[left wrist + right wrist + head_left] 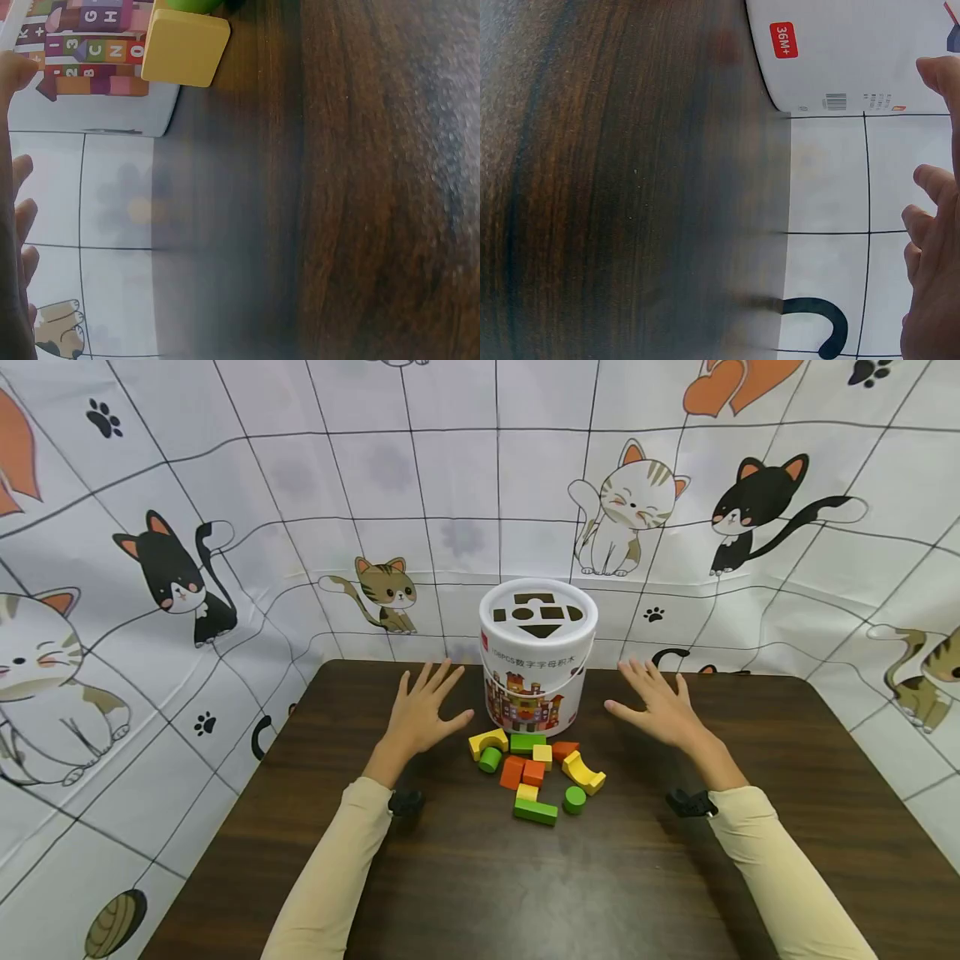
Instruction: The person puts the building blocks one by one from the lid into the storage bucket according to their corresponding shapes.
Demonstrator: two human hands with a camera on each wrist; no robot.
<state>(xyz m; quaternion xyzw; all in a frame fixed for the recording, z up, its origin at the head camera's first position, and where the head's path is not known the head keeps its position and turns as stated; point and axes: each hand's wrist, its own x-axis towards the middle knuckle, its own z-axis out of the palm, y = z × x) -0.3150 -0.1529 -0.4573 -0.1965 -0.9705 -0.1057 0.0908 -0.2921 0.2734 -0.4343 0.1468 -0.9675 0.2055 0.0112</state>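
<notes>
Both hands hover on either side of a white bucket (536, 668) whose lid has shaped holes. My left hand (422, 714) has its fingers spread and holds nothing; a yellow arch block (488, 742) lies nearest to it. To the bucket's right, my right hand (660, 706) also has its fingers spread, with nothing in it. Before the bucket lies a loose group of toy blocks: green cylinders (574, 800), green bars (536, 812), orange-red blocks (513, 772), small yellow blocks (542, 755) and a second yellow arch (583, 773). The left wrist view shows a yellow block (186, 49) close up.
The dark wooden table (600, 885) carries the bucket near its back edge. A white cat-print sheet with grid lines (450, 485) hangs behind the table and along its sides. A dark strap device (406, 802) sits at each wrist.
</notes>
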